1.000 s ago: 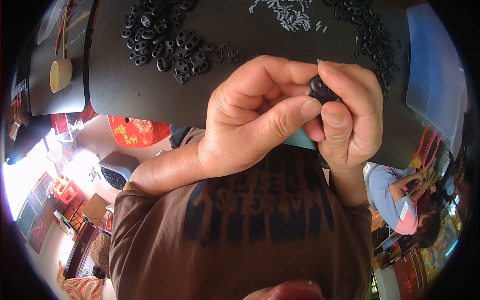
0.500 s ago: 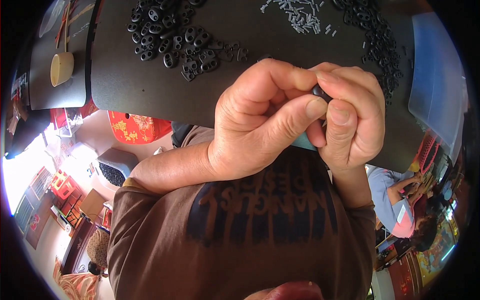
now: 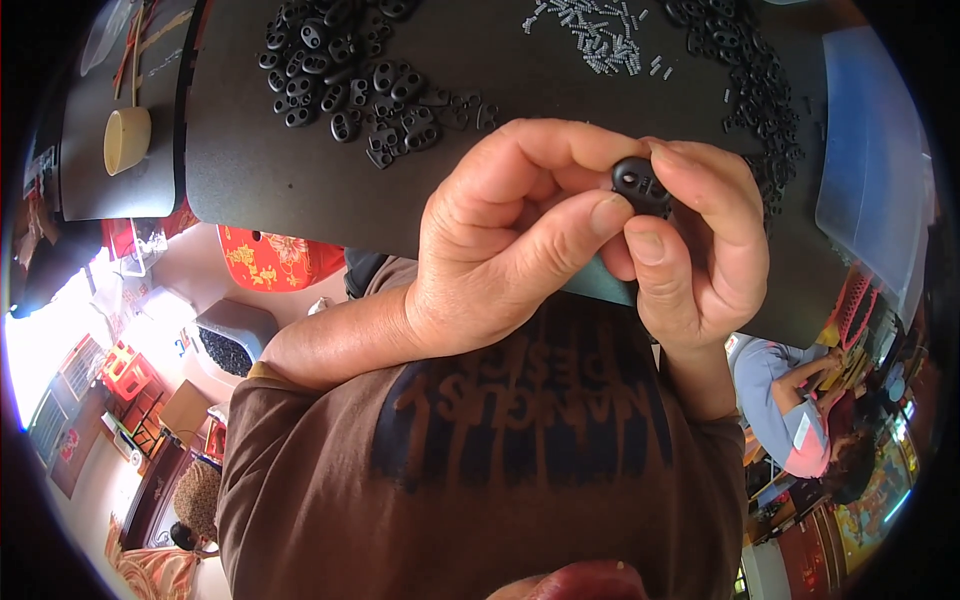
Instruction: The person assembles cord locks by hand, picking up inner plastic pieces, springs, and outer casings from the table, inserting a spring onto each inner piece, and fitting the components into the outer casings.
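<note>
A black two-hole plastic cord lock (image 3: 641,186) is held up over the table's near edge, its holed face showing. My left hand (image 3: 525,235) pinches its left side between thumb and index finger. My right hand (image 3: 705,240) curls around the right side, index finger against the upper edge and thumb just below. Beyond my left hand lies a heap of similar black cord lock parts (image 3: 345,80). Small metal springs (image 3: 605,40) are scattered at the far middle. Smaller black plastic pieces (image 3: 760,105) spread in a band beyond my right hand.
The dark tabletop (image 3: 300,200) has a translucent blue plastic bin (image 3: 870,180) at its right end. On the left lies a cream-coloured scoop (image 3: 127,140). A red patterned stool (image 3: 275,258) and a grey tub of black pieces (image 3: 235,335) stand below. Another person (image 3: 790,400) sits at right.
The cord lock, mostly covered by my fingers before, now shows its holed face. My right thumb and index finger have spread apart slightly, and my left hand has shifted a little left.
</note>
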Action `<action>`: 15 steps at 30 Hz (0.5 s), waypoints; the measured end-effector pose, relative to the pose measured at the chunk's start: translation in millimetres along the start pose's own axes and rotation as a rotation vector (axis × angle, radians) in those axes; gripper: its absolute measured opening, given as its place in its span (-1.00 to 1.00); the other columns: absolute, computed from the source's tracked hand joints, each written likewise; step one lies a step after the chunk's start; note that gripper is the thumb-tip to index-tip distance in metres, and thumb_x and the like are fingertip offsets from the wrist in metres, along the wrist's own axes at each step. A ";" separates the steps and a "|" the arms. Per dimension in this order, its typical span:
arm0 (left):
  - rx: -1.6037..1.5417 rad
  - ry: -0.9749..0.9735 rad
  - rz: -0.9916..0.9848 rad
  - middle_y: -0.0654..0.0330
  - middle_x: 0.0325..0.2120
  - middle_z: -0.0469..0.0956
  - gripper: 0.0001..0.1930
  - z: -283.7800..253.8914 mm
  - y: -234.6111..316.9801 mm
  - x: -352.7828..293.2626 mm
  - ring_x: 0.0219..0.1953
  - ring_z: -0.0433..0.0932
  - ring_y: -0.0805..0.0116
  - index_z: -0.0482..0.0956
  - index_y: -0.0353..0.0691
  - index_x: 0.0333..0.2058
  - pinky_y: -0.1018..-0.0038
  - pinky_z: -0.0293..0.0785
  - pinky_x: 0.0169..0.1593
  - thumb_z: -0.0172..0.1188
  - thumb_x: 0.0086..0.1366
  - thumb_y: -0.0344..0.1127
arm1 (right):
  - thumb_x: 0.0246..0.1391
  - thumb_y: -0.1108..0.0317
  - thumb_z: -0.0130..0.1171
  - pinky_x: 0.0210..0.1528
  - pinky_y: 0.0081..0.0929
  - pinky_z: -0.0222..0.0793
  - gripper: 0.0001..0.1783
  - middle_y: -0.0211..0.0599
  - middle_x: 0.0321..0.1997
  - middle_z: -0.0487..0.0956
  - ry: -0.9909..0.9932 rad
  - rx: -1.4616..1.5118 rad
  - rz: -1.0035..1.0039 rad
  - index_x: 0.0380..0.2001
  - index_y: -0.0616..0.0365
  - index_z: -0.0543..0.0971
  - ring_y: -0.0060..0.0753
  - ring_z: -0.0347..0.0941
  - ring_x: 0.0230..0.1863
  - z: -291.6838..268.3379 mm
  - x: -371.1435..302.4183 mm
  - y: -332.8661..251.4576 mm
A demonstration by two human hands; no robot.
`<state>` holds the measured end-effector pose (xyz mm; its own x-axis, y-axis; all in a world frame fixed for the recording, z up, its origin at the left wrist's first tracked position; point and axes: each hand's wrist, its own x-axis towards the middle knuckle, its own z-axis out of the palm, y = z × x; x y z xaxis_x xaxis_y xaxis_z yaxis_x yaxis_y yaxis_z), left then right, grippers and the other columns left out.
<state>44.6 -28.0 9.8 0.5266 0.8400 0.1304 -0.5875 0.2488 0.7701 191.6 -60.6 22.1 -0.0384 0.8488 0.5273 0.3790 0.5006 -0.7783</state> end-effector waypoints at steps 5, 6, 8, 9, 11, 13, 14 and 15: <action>0.014 -0.008 -0.011 0.13 -0.30 0.47 -0.74 0.4 -0.4 1.8 -0.36 0.50 0.51 0.28 -0.36 -0.09 0.61 0.49 -0.28 -0.02 0.23 -0.53 | -0.02 0.47 0.12 -0.21 -0.57 0.34 -0.68 -0.05 -0.16 0.40 -0.031 0.047 0.036 -0.15 0.33 0.40 -0.39 0.39 -0.24 -5.9 -1.5 0.1; 0.017 -0.009 -0.014 0.13 -0.29 0.47 -0.75 1.2 -0.7 2.1 -0.37 0.50 0.50 0.29 -0.36 -0.09 0.62 0.48 -0.28 -0.03 0.23 -0.53 | -0.02 0.47 0.12 -0.21 -0.57 0.34 -0.68 -0.05 -0.16 0.40 -0.027 0.044 0.035 -0.15 0.33 0.40 -0.39 0.39 -0.24 -6.2 -1.8 -0.4; 0.033 -0.015 -0.009 0.12 -0.30 0.48 -0.75 2.8 -2.0 3.7 -0.38 0.50 0.50 0.30 -0.36 -0.10 0.62 0.48 -0.28 -0.03 0.23 -0.54 | -0.03 0.51 0.11 -0.20 -0.56 0.35 -0.70 -0.06 -0.17 0.41 0.006 0.048 0.024 -0.18 0.31 0.41 -0.39 0.39 -0.27 -7.4 -1.1 -0.9; 0.049 -0.017 -0.003 0.12 -0.30 0.48 -0.75 3.4 -2.7 4.8 -0.39 0.49 0.50 0.30 -0.36 -0.10 0.62 0.47 -0.29 -0.04 0.23 -0.55 | -0.03 0.51 0.11 -0.20 -0.56 0.35 -0.70 -0.06 -0.17 0.41 0.012 0.037 0.020 -0.18 0.31 0.41 -0.39 0.39 -0.27 -11.9 -0.7 -2.5; 0.076 -0.013 -0.031 0.10 -0.33 0.49 -0.75 3.3 -2.6 3.2 -0.41 0.49 0.49 0.31 -0.36 -0.10 0.63 0.45 -0.31 -0.04 0.22 -0.56 | -0.06 0.54 0.11 -0.25 -0.57 0.36 -0.72 -0.05 -0.20 0.42 0.027 -0.044 0.060 -0.20 0.29 0.42 -0.39 0.40 -0.30 -24.9 0.9 -7.6; 0.129 0.011 -0.027 0.09 -0.35 0.50 -0.75 1.9 -2.8 2.9 -0.45 0.48 0.50 0.31 -0.35 -0.10 0.64 0.43 -0.33 -0.02 0.22 -0.53 | 0.01 0.44 0.02 -0.40 -0.55 0.37 -0.73 0.08 -0.34 0.47 0.220 -0.268 -0.113 -0.22 0.38 0.39 -0.37 0.41 -0.45 -48.5 4.8 -9.0; 0.131 -0.004 -0.025 0.09 -0.35 0.50 -0.75 2.1 -3.6 4.2 -0.46 0.47 0.50 0.32 -0.35 -0.10 0.64 0.42 -0.34 -0.02 0.23 -0.53 | 0.03 0.41 -0.02 -0.42 -0.51 0.41 -0.66 0.14 -0.39 0.48 0.238 -0.471 -0.006 -0.21 0.53 0.35 -0.33 0.43 -0.51 -74.9 4.6 -26.6; 0.138 -0.016 -0.020 0.10 -0.36 0.50 -0.76 2.0 -3.8 4.5 -0.47 0.46 0.51 0.32 -0.34 -0.11 0.65 0.42 -0.35 -0.02 0.23 -0.52 | 0.01 0.41 0.00 -0.42 -0.52 0.43 -0.61 0.17 -0.41 0.50 0.669 -0.398 -0.041 -0.22 0.64 0.32 -0.25 0.47 -0.49 -77.5 5.9 -26.3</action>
<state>50.4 -26.2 8.7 0.5475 0.8277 0.1232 -0.4875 0.1959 0.8509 253.1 -82.0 72.1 0.4587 0.4845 0.7449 0.6976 0.3229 -0.6396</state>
